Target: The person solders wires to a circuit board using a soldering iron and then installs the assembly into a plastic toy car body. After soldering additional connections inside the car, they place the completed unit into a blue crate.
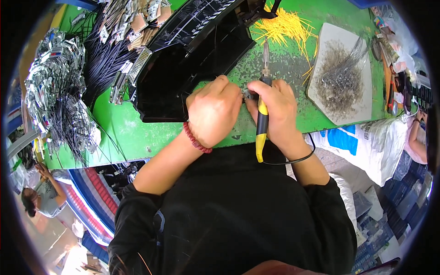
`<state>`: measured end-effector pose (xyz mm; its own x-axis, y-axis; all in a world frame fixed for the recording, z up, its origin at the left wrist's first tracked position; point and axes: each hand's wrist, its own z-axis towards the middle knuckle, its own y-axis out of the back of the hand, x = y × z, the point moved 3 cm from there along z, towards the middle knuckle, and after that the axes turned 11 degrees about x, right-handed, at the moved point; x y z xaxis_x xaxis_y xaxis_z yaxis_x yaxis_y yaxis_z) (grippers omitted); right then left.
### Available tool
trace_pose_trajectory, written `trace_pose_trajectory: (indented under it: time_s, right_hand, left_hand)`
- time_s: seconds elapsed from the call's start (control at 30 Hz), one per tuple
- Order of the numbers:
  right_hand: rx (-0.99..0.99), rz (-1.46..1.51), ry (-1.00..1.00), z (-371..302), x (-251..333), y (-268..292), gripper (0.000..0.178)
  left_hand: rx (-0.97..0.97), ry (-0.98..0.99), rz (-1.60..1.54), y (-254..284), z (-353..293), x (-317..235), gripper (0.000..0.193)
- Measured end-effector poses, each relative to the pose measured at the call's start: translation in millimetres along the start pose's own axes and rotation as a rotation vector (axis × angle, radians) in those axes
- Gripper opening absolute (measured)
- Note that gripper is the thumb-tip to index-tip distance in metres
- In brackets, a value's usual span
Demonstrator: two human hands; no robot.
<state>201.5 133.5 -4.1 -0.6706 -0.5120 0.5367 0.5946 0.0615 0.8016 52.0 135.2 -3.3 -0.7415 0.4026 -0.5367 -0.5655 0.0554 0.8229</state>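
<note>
In my right hand [280, 107] rests a soldering iron [261, 121] with a yellow and black handle, its metal tip pointing away from me. Its dark cord loops beside my right wrist. My left hand [213, 107], with a red bead bracelet [196, 140] at the wrist, is closed in a pinch close to the right hand's fingertips. A small metallic piece [245, 95] shows between the two hands; its kind is too small to make out. Just beyond my left hand stands a black plastic bin [169, 78], its near edge close to my knuckles.
Bundles of black-wired small parts [59, 87] and more wires [107, 68] cover the left of the green table [123, 137]. Thin yellow strips [286, 27] lie at the back. A pale board [339, 112] with dark clippings is at right. Another person [43, 197] is at far left.
</note>
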Motion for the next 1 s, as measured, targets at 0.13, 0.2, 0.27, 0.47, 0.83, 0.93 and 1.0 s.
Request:
trace_pose_trajectory:
  time_s: [0.13, 0.2, 0.27, 0.47, 0.83, 0.93, 1.0]
  right_hand:
    - [0.009, 0.019, 0.003, -4, -4, -2, 0.047]
    - [0.015, 0.048, -0.006, -3, -5, -5, 0.049]
    - [0.023, 0.069, -0.013, -3, -7, -4, 0.049]
    - [-0.045, 0.101, 0.044, -3, -13, 3, 0.041]
    - [-0.597, 0.670, -0.334, -110, -98, 97, 0.062]
    - [-0.761, 0.720, -0.423, -118, -122, 113, 0.029]
    - [-0.814, 0.748, -0.456, -116, -124, 115, 0.019]
  left_hand:
    - [0.003, 0.021, 0.038, -1, 3, -4, 0.009]
    - [0.025, 0.041, 0.047, -1, 4, -3, 0.009]
    - [0.036, 0.037, 0.039, -1, 6, -4, 0.010]
    - [0.063, 0.034, 0.062, -4, 9, -9, 0.015]
    - [0.091, 0.042, 0.003, -1, 11, -10, 0.011]
    - [0.092, 0.050, -0.003, -1, 11, -10, 0.010]
    - [0.107, 0.059, 0.009, -1, 11, -11, 0.010]
